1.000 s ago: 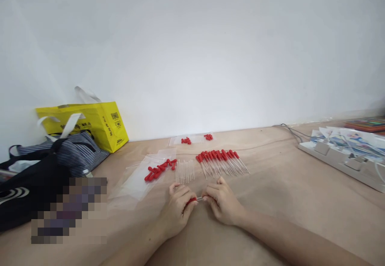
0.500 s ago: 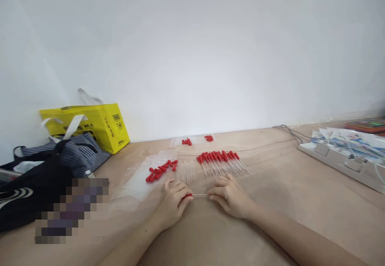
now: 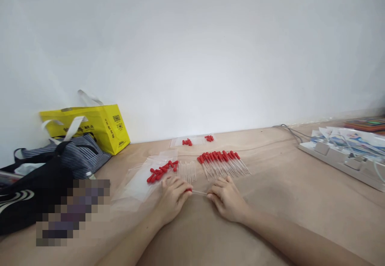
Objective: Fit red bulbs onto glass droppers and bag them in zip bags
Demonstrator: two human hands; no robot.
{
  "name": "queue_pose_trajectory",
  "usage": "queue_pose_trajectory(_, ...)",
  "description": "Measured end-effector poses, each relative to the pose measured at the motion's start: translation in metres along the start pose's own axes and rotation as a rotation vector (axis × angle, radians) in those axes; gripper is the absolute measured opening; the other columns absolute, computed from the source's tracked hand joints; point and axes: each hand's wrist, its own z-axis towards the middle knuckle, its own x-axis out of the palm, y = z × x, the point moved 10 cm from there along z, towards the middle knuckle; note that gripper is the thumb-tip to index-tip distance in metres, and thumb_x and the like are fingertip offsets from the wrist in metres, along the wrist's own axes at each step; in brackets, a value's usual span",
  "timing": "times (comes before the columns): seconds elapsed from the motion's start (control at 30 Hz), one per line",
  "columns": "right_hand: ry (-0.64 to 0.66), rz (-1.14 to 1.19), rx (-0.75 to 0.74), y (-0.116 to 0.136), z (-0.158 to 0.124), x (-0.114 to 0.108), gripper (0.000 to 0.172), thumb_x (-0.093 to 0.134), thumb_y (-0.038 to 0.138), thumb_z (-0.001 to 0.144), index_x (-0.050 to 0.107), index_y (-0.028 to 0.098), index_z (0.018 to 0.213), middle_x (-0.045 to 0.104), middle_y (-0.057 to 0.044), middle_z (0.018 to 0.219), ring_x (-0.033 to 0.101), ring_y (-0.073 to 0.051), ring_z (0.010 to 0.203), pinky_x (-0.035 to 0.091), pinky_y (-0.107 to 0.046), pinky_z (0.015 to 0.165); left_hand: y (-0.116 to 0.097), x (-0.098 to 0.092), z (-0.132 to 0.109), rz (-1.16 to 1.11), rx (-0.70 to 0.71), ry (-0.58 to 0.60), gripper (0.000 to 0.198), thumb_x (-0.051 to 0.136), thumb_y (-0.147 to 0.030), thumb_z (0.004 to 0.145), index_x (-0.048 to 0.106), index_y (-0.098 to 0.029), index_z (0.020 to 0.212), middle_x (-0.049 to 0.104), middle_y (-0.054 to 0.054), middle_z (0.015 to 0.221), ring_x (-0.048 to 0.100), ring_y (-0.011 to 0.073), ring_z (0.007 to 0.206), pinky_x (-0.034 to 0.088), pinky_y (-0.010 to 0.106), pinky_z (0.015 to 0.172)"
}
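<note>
Between my hands a thin clear dropper tube (image 3: 199,192) runs almost level, close above the table. My left hand (image 3: 174,196) is closed on a red rubber bulb (image 3: 189,190) at the tube's left end, with most of the bulb hidden by the fingers. The tube's right end is pinched in the fingers of my right hand (image 3: 225,198). Just beyond lie loose red rubber bulbs (image 3: 162,170) on clear plastic bags (image 3: 140,182), then a row of bare clear tubes (image 3: 187,171). To their right, several droppers with red bulbs (image 3: 222,162) lie side by side.
A clear bag with red bulbs (image 3: 187,142) and tubes lies near the wall. At left are a yellow bag (image 3: 116,127), a striped bag (image 3: 86,156) and a black bag (image 3: 36,190). A white power strip (image 3: 337,166), cables and papers occupy the right side.
The tube between my hands now tilts slightly, its left end a little higher. Less of the red bulb shows at my left fingertips. Both hands keep their hold.
</note>
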Motion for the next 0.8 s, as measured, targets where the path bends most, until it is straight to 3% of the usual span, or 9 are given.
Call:
queue_pose_trajectory(0.13,-0.061,-0.074,0.282,-0.027,0.017,-0.002,0.021,0.043,0.023,0.081,0.061,0.02,0.07,0.064,-0.002,0.073,0.052,-0.016,0.075,0.022,-0.03,0.067,0.054,-0.027,-0.003,0.24,-0.318,-0.229,0.016,0.046,-0.027,0.08,0.058,-0.023,0.09,0.061,0.006,0.095,0.05,0.0221,0.092,0.023,0.041,0.083)
queue_pose_trajectory(0.3,-0.087,-0.155,0.47,-0.041,0.042,0.007,0.027,0.041,0.025,0.08,0.062,0.016,0.064,0.065,-0.007,0.068,0.056,-0.018,0.067,0.023,-0.034,0.07,0.093,-0.034,-0.012,0.465,-0.537,-0.22,0.015,0.048,-0.027,0.077,0.06,-0.022,0.084,0.06,0.007,0.093,0.05,0.0238,0.091,0.024,0.042,0.082)
queue_pose_trajectory(0.63,-0.091,-0.208,0.522,-0.045,0.061,0.013,0.025,0.042,0.029,0.078,0.062,0.015,0.074,0.066,-0.01,0.078,0.057,-0.022,0.077,0.023,-0.038,0.076,0.111,-0.031,-0.016,0.453,-0.632,-0.056,0.014,0.046,-0.026,0.077,0.056,-0.021,0.086,0.064,0.005,0.089,0.054,0.0238,0.087,0.028,0.039,0.076)
queue_pose_trajectory(0.8,-0.062,-0.213,0.504,-0.033,0.074,0.018,0.022,0.043,0.028,0.077,0.063,0.017,0.074,0.065,-0.009,0.081,0.055,-0.021,0.083,0.022,-0.037,0.077,0.111,-0.03,-0.013,0.47,-0.618,-0.058,0.025,0.042,-0.024,0.079,0.054,-0.022,0.101,0.064,0.006,0.093,0.055,0.0237,0.088,0.027,0.04,0.077)
